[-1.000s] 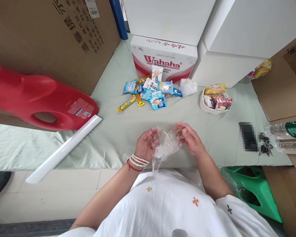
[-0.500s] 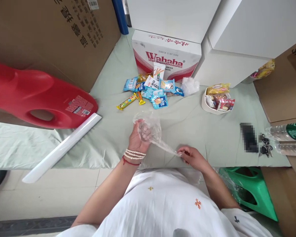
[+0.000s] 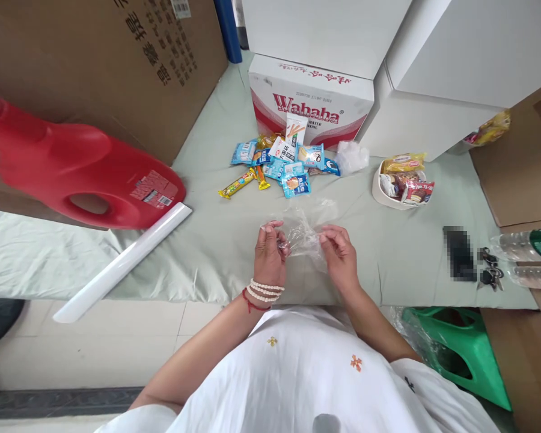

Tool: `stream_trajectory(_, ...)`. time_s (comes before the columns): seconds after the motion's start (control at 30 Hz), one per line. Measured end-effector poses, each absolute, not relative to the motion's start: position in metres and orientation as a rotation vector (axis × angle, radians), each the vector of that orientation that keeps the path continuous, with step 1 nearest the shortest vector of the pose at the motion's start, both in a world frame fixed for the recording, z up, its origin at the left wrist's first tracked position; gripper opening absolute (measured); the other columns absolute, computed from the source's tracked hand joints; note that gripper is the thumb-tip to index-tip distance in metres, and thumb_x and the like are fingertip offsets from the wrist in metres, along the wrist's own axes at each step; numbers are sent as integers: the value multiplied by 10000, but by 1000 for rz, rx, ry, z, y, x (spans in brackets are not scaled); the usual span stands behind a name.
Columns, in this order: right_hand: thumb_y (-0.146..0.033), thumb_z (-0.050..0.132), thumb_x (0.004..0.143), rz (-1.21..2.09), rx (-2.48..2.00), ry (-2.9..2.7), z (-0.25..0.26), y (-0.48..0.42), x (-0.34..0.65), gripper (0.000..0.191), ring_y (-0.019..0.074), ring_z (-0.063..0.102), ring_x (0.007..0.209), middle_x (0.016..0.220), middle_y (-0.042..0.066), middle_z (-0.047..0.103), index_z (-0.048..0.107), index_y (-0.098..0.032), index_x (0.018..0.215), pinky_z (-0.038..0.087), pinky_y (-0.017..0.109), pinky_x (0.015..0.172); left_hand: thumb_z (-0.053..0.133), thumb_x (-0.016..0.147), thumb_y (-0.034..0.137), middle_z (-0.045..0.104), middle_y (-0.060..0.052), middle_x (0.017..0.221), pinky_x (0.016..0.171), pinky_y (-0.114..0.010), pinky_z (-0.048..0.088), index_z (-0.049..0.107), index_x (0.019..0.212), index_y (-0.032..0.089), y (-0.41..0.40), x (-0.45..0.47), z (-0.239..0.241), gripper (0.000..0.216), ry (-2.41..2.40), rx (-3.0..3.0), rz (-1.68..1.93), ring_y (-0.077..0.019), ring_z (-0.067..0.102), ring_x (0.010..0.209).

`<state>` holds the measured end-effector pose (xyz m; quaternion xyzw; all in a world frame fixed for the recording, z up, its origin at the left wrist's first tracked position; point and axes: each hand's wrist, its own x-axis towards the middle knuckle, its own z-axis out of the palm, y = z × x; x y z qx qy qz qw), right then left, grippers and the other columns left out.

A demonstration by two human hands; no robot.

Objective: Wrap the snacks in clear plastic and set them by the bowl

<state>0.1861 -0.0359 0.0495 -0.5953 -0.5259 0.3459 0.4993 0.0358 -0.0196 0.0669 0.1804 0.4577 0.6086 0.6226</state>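
Note:
A crumpled clear plastic bag (image 3: 303, 233) is stretched between my two hands, low over the near part of the table. My left hand (image 3: 271, 249), with white beads and a red cord at the wrist, is closed on the bag's left side. Thumb and fingers of my right hand (image 3: 340, 252) pinch its right side. Beyond the bag lies a pile of small wrapped snacks (image 3: 296, 183), mostly blue and yellow packets. A whitish crumpled plastic bag (image 3: 352, 157) rests at the pile's right end.
A Wahaba-style red and white carton (image 3: 311, 96) stands behind the snacks. To the right are a white bowl (image 3: 383, 193) of snacks, keys (image 3: 491, 276) and plastic bottles (image 3: 514, 246). At left are a red jug (image 3: 112, 162) and a white strip (image 3: 126, 258) overhanging the table edge.
My right hand has moved up and in towards the left hand and now grips the bag higher. The left hand has come out of the bag's film and shifted slightly right.

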Motion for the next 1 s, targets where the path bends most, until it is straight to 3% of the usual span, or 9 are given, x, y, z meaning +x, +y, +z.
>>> stream_trajectory(0.13, -526, 692, 887, 1093, -1366, -849, 53, -28, 205, 289, 175, 646, 894, 940, 15, 666, 627, -246, 909, 563, 320, 800, 716, 851, 625, 497, 55, 695, 437, -158, 345, 625, 994, 227, -8, 11, 57, 433, 1136, 431, 1359, -52, 413, 503)
stream_trajectory(0.3, -522, 823, 734, 1228, -1413, -543, 51, -26, 223, 397, 101, 543, 591, 702, -49, 582, 565, -237, 833, 406, 184, 445, 696, 894, 541, 491, 61, 615, 379, -179, 253, 617, 968, 209, 26, -18, 49, 349, 1194, 462, 1086, -47, 353, 421)
stream_trajectory(0.43, -429, 873, 640, 1369, -1395, -345, 40, -26, 225, 410, 72, 479, 529, 644, -64, 542, 550, -223, 785, 335, 160, 398, 756, 856, 448, 638, -3, 810, 557, -238, 499, 581, 1074, 223, 41, -30, 51, 358, 1194, 382, 1061, -134, 638, 670)
stream_trajectory(0.5, -388, 877, 616, 1399, -1381, -278, 36, -26, 223, 401, 66, 472, 526, 640, -64, 543, 558, -218, 788, 326, 152, 395, 813, 798, 382, 660, -27, 965, 708, -287, 569, 560, 1122, 239, 37, -34, 51, 436, 1243, 372, 1122, -166, 680, 883)
stream_trajectory(0.57, -367, 876, 608, 1417, -1369, -245, 34, -27, 221, 392, 65, 473, 530, 641, -62, 549, 567, -215, 795, 328, 148, 396, 855, 739, 349, 651, -31, 1045, 733, -272, 563, 552, 1149, 241, 26, -36, 48, 520, 1414, 419, 1235, -147, 660, 939)
stream_trajectory(0.63, -360, 873, 610, 1431, -1363, -241, 33, -28, 220, 385, 66, 474, 531, 641, -61, 551, 567, -213, 792, 324, 146, 392, 845, 735, 427, 664, -36, 994, 616, -224, 501, 585, 1073, 206, 11, -36, 43, 481, 1594, 497, 1224, -126, 640, 825)
stream_trajectory(0.77, -348, 875, 614, 1484, -1348, -267, 34, -30, 217, 376, 64, 475, 528, 641, -60, 554, 573, -210, 790, 303, 139, 384, 698, 779, 677, 693, -51, 726, 428, -245, 265, 654, 795, 151, -10, -22, 32, 528, 1515, 644, 717, -79, 441, 456)
stream_trajectory(0.87, -359, 891, 615, 1533, -1339, -282, 39, -33, 217, 389, 59, 471, 521, 641, -60, 558, 578, -206, 787, 292, 132, 375, 772, 719, 595, 665, -18, 622, 440, -252, 254, 644, 692, 160, -10, 0, 27, 455, 1411, 724, 649, -68, 369, 425)
stream_trajectory(1.0, -376, 902, 634, 1516, -1350, -277, 46, -39, 229, 385, 66, 500, 537, 648, -52, 576, 596, -205, 794, 331, 128, 370, 808, 675, 443, 635, 35, 647, 477, -220, 307, 624, 737, 181, -2, 12, 27, 326, 1362, 738, 755, -76, 443, 504)
